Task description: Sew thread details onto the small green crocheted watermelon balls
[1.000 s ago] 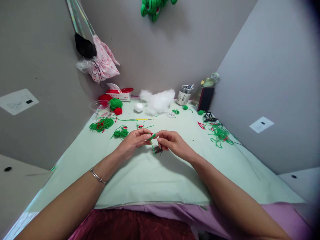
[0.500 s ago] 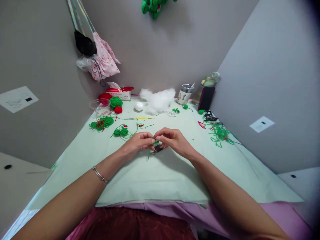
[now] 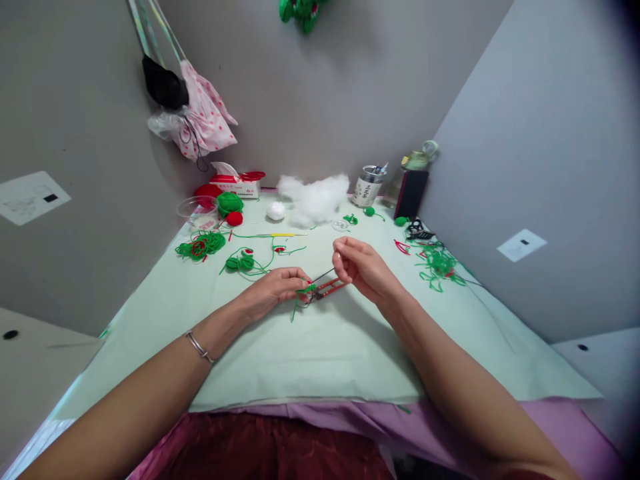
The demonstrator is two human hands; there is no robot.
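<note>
My left hand [image 3: 280, 288] pinches a small green crocheted piece [image 3: 306, 289] with a bit of red at its edge; a green yarn tail hangs below it. From that piece a dark thread [image 3: 323, 275] runs taut, up to the right. The fingers of my right hand [image 3: 361, 261] are closed on its other end; whether a needle is among them is hidden. Under both hands lies a plier-like tool [image 3: 330, 288] with orange-red handles and a dark metal head. Left of the hands rest small green yarn pieces [image 3: 240, 263] and a yellow-handled crochet hook [image 3: 283, 235].
White stuffing [image 3: 317, 200] stands at the back beside a white ball [image 3: 276, 211]. Red and green yarn balls [image 3: 231, 203] and a tissue box [image 3: 245, 188] sit back left. A pen tin [image 3: 369, 187], a phone [image 3: 411, 193] and tangled green yarn [image 3: 439, 265] are on the right.
My right hand has moved away from the green piece, up and to the right, drawing the dark thread taut. The tool's orange-red handles now show more. My left hand keeps its hold.
</note>
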